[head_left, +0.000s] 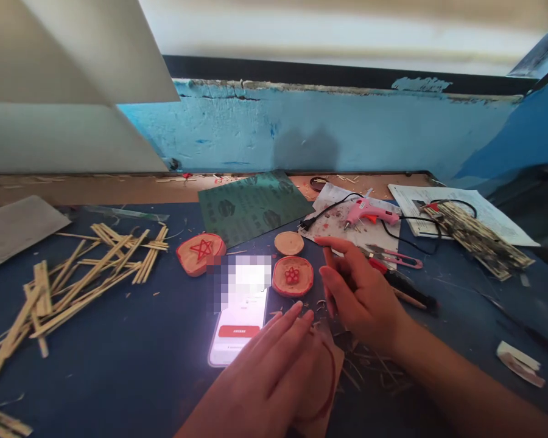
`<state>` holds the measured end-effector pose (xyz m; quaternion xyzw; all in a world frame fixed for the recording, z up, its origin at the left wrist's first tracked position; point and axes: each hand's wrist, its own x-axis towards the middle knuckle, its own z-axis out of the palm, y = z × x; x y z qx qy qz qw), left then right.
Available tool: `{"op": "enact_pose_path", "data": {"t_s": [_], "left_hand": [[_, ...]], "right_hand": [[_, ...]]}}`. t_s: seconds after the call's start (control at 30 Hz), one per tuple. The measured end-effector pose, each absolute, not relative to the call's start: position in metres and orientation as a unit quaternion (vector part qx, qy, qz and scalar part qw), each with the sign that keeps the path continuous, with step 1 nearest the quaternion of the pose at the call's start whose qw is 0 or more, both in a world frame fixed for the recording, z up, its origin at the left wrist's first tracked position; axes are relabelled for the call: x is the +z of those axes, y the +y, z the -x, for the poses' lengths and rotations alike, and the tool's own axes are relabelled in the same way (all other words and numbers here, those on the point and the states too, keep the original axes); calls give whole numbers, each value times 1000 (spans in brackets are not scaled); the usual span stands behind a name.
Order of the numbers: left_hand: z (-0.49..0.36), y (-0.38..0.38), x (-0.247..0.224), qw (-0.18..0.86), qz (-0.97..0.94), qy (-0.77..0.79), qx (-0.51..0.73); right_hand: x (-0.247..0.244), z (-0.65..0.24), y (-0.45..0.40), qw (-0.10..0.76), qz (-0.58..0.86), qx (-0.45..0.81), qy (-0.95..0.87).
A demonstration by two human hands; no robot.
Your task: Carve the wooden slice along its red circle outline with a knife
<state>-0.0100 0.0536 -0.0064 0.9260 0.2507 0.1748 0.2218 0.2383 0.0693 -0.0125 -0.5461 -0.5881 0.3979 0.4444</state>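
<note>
Sticks: a loose heap of wooden sticks (pixel 86 267) lies at the far left of the blue table (pixel 119 365).
Star disc: a wooden slice with a red star (pixel 201 252) sits right of the heap.
Phone: a lit phone (pixel 238 316) lies between the discs and my left hand.
Left hand: my left hand (pixel 274 371) lies flat, fingers (pixel 285 325) straight and close together, pressing on a wood slice with a red outline (pixel 322 380), holding nothing.
Flower disc: a slice with a red flower (pixel 293 275) lies just beyond my fingertips, a plain slice (pixel 289 243) behind it.
Right hand: my right hand (pixel 360 292) hovers beside the flower disc, fingers loosely curled and empty.
Glue gun: a pink glue gun (pixel 369 213) rests on paper farther right.
</note>
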Motion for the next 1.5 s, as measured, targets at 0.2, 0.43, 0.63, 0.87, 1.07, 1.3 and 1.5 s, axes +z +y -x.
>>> {"op": "enact_pose_path", "data": {"t_s": [0.2, 0.43, 0.63, 0.87, 1.07, 1.3, 1.5], "left_hand": [[5, 54, -15, 192, -927, 280, 157], [4, 51, -20, 167, -927, 295, 158], [-1, 46, -10, 190, -923, 292, 166], [-1, 45, -12, 166, -921, 311, 166], [1, 46, -13, 137, -925, 316, 163], [0, 49, -9, 184, -911, 339, 146], [1, 51, -22, 230, -893, 348, 167]], "right_hand": [[-21, -225, 67, 477, 517, 363, -611], [-21, -222, 67, 486, 517, 324, -626], [-16, -217, 62, 479, 509, 322, -638], [-21, -219, 62, 475, 502, 359, -628], [-20, -216, 64, 504, 474, 446, -568], [0, -208, 64, 549, 422, 561, -454], [7, -200, 63, 557, 377, 620, -404]]}}
